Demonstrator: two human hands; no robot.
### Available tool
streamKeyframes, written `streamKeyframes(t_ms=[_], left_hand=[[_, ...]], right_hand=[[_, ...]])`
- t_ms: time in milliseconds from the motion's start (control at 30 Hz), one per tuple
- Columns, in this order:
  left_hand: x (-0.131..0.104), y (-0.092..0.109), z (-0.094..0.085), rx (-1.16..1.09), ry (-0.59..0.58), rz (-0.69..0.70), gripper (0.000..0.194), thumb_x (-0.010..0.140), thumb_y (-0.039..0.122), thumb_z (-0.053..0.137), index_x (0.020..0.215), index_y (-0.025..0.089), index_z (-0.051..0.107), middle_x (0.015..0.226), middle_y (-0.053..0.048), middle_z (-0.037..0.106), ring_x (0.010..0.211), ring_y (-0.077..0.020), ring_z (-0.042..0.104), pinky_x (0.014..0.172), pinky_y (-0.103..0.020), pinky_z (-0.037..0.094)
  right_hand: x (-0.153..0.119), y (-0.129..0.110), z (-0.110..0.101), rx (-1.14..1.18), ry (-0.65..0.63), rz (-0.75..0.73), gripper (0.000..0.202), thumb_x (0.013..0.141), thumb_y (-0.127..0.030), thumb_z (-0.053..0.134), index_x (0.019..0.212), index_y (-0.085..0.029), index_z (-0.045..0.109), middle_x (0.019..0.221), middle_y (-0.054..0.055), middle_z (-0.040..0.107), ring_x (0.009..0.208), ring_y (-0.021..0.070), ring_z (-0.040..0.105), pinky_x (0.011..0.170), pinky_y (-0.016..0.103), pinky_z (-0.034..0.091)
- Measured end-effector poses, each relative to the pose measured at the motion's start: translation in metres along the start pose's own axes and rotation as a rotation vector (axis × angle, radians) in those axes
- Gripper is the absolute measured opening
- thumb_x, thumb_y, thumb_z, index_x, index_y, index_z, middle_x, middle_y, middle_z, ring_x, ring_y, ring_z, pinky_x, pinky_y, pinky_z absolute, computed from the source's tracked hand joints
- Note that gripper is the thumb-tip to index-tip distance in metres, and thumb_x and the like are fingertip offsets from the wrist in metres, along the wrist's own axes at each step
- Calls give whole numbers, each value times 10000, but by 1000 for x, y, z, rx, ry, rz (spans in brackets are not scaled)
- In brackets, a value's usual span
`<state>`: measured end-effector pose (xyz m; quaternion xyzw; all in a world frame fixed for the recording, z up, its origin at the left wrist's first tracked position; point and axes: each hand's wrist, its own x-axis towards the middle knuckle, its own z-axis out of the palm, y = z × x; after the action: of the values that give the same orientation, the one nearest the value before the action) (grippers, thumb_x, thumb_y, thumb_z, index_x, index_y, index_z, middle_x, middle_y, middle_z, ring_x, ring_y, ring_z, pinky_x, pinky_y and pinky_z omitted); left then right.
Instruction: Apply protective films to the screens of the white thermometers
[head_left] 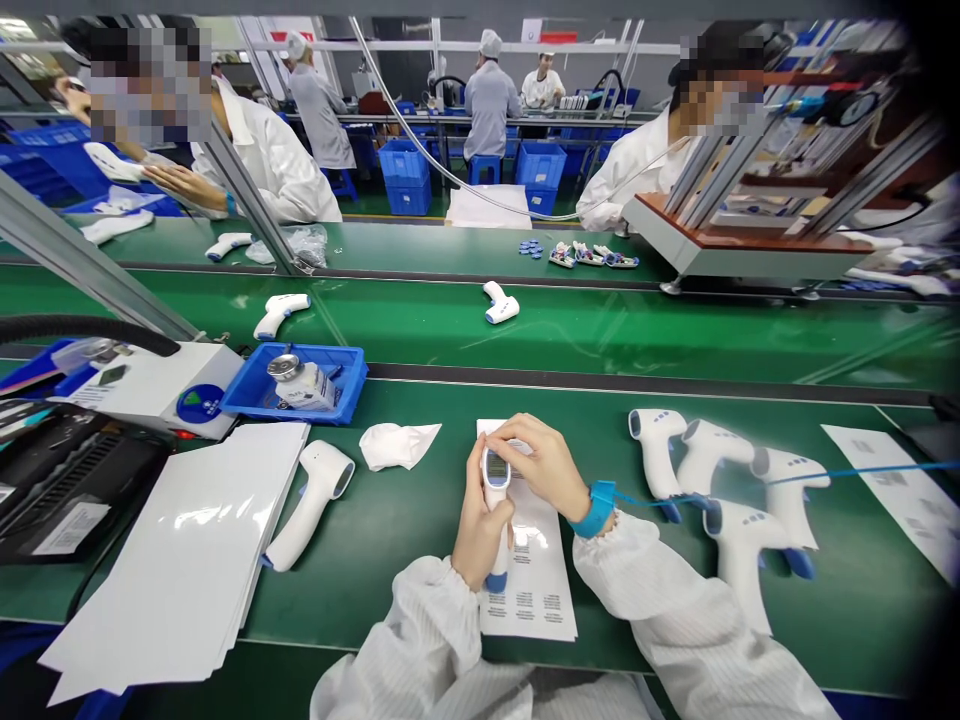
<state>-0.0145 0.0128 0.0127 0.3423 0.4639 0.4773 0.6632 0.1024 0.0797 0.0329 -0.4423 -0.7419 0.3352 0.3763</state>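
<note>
My left hand [477, 520] is wrapped round the handle of a white infrared thermometer [496, 492] with a blue base, held upright with its small screen toward me. At the top of its head, the fingers of my right hand [546, 460] press together against the casing; whether they pinch anything small there is hidden. A blue wrist strap [594, 508] with a cord circles my right wrist. Under both hands lies a label sheet [536, 600] printed with small text blocks. To the left rest another thermometer [315, 500] and a crumpled white tissue [399, 446].
Several white thermometers [742, 530] lie to the right, beside a printed sheet [900, 490]. On the left are stacked white sheets [187, 540], a blue tray [351, 388] holding a dispenser bottle [306, 385], and a white box [161, 385]. A green conveyor [420, 325] crosses beyond; co-workers sit opposite.
</note>
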Motion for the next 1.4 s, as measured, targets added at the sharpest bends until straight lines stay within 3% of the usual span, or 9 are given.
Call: streamKeyframes(t_ms=[300, 533, 767, 867, 1000, 1067, 1167, 1300, 1400], left_hand=[[-20, 64, 7, 52, -15, 116, 989, 677, 74, 525, 1508, 330, 55, 1063, -57, 594, 520, -98, 513, 468, -246, 463], [-32, 91, 7, 99, -35, 192, 927, 672, 79, 567, 1494, 302, 201, 1158, -80, 574, 1066, -301, 577, 771, -378, 559], [-35, 95, 4, 34, -102, 128, 901, 699, 115, 605, 1489, 328, 228, 1081, -82, 614, 892, -268, 624, 658, -359, 567], [-23, 92, 0, -47, 35, 188, 874, 762, 159, 583, 1498, 363, 156, 1178, -67, 592, 937, -243, 621, 781, -383, 556], [14, 85, -10, -29, 174, 272, 730, 885, 236, 484, 1494, 389, 112, 1500, -10, 339, 1328, -240, 395, 1104, -407, 323], [31, 79, -18, 61, 144, 203, 703, 921, 295, 458, 1508, 344, 74, 1563, -24, 215, 1420, -230, 233, 1156, -407, 197], [42, 69, -32, 224, 102, 90, 687, 930, 374, 455, 1515, 271, 108, 1542, -93, 241, 1434, -237, 173, 1159, -436, 138], [37, 47, -51, 402, 69, 60, 447, 877, 323, 477, 1308, 211, 516, 1383, -112, 463, 1356, -271, 314, 1130, -431, 214], [35, 25, -61, 474, 123, 51, 380, 792, 268, 510, 1142, 191, 635, 1189, -112, 603, 1203, -280, 489, 1067, -417, 335]], right_hand=[[0, -68, -18, 265, -125, -24, 436, 852, -201, 559, 1267, -302, 474, 1328, 58, 458, 1269, 224, 424, 1063, 417, 385], [6, -89, -32, 356, -160, -41, 449, 830, -212, 574, 1258, -332, 510, 1318, 41, 493, 1267, 263, 443, 1037, 445, 426], [15, -92, -29, 336, 81, -35, 179, 923, -260, 488, 1004, -292, 644, 1083, 41, 618, 1094, 231, 560, 939, 392, 473], [9, -85, -12, 337, 217, 85, 188, 942, -354, 469, 1089, -277, 558, 1095, 60, 595, 1070, 216, 569, 920, 370, 480], [10, -55, 16, 360, -225, 211, 278, 900, -380, 537, 1146, -263, 488, 1021, 41, 619, 928, 191, 616, 788, 321, 527], [31, -26, 22, 231, -313, 258, 257, 905, -358, 510, 1128, -233, 498, 921, 27, 629, 807, 182, 619, 703, 311, 526], [93, 26, 10, -277, -133, 499, 232, 909, -328, 484, 1086, -180, 499, 826, 25, 634, 739, 195, 627, 677, 318, 503], [187, 73, -13, -538, 93, 588, 392, 866, -202, 544, 1209, -38, 450, 1205, 273, 539, 1165, 366, 510, 902, 472, 409], [241, 83, -1, -611, 187, 598, 465, 856, -211, 598, 1256, -28, 449, 1376, 296, 393, 1326, 392, 326, 1009, 522, 324]])
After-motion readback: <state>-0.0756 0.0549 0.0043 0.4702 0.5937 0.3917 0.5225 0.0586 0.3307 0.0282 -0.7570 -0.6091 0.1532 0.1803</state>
